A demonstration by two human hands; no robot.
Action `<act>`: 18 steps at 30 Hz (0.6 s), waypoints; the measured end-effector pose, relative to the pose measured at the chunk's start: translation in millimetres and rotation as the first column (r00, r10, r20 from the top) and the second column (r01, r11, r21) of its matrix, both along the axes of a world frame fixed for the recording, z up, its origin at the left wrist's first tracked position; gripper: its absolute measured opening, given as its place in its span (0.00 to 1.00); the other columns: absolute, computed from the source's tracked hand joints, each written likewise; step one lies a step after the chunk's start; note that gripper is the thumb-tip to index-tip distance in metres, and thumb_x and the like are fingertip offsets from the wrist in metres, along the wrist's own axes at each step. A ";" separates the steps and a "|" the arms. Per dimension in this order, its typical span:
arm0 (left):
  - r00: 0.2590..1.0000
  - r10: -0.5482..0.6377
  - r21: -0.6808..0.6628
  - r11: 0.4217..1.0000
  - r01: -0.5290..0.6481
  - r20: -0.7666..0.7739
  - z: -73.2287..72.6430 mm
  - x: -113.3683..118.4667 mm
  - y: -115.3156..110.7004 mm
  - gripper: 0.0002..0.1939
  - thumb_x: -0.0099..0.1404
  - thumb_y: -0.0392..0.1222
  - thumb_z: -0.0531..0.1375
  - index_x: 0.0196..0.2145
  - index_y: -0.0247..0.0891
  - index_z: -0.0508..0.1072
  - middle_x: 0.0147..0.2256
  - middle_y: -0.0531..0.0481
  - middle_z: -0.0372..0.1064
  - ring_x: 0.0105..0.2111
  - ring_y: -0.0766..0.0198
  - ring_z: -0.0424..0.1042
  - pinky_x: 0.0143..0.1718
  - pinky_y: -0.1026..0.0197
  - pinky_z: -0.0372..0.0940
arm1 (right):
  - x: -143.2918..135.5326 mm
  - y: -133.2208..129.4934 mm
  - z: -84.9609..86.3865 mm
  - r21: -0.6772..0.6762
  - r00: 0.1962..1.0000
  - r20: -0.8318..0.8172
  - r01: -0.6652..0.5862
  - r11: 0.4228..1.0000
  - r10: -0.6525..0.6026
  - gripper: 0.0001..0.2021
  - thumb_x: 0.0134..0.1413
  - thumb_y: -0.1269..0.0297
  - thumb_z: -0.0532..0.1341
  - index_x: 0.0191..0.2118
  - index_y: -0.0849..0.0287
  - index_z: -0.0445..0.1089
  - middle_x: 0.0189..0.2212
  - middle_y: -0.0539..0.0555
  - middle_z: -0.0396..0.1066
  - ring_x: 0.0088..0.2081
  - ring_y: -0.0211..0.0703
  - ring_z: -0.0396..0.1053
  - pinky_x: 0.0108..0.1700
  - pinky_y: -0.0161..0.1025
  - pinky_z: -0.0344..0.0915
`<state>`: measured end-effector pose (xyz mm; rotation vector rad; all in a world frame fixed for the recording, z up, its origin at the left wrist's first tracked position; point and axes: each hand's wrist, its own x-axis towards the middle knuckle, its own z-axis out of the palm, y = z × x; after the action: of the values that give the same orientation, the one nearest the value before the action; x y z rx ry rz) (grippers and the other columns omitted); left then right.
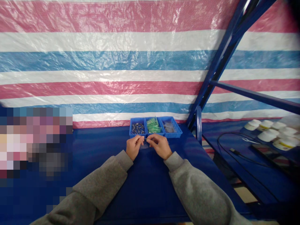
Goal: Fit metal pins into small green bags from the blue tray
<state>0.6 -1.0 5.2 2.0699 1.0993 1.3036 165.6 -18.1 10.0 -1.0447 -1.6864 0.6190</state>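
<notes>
My left hand point(134, 147) and my right hand point(160, 145) meet above the table, just in front of three blue bins. Both are closed in a fingertip pinch. A small thin, light-coloured piece point(145, 139) spans the narrow gap between the fingertips; its exact kind is too small to tell. Small metal cylindrical parts fill the left bin point(134, 136), green packets point(153, 125) lie in the middle one, and clear plastic bags point(169, 127) are in the right one. Something transparent point(144, 145), perhaps a plastic bag, lies below my hands.
The blue table point(150, 193) runs beneath my arms. A blue metal frame post point(217, 67) slants up at the right. Beyond it, white tubs point(268, 135) and a black cable point(241, 159) sit on another surface. Striped sheeting point(117, 59) hangs behind; the left side is pixelated.
</notes>
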 end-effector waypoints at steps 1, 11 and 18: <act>1.000 -0.013 -0.004 1.000 0.013 0.001 -0.5 0.0 0.2 0.17 0.66 0.46 0.52 0.24 0.35 0.69 0.17 0.56 0.64 0.16 0.73 0.61 0.21 0.70 0.58 | 0.3 -0.5 0.5 0.007 1.000 0.006 0.008 1.000 -0.008 0.11 0.55 0.56 0.57 0.31 0.58 0.70 0.25 0.51 0.70 0.22 0.37 0.67 0.27 0.34 0.64; 0.999 -0.046 0.093 0.995 0.044 0.015 0.8 0.2 -0.5 0.11 0.63 0.45 0.56 0.34 0.36 0.73 0.30 0.49 0.72 0.22 0.70 0.66 0.25 0.67 0.62 | 1.6 -2.5 3.5 -0.016 0.997 0.075 0.010 1.000 -0.009 0.22 0.61 0.52 0.48 0.20 0.58 0.64 0.14 0.47 0.64 0.18 0.36 0.64 0.27 0.33 0.61; 0.996 -0.072 0.111 0.992 0.065 0.059 4.2 0.5 -3.9 0.11 0.64 0.44 0.54 0.37 0.36 0.72 0.38 0.45 0.72 0.22 0.71 0.66 0.25 0.67 0.63 | 1.9 1.8 -2.4 -0.038 0.994 0.082 0.070 0.997 -0.066 0.24 0.60 0.50 0.48 0.20 0.58 0.65 0.15 0.48 0.65 0.18 0.36 0.65 0.25 0.33 0.61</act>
<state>1.1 -4.9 9.4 2.1102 0.9404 1.4135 167.5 -16.3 7.6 -1.1649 -1.7064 0.5762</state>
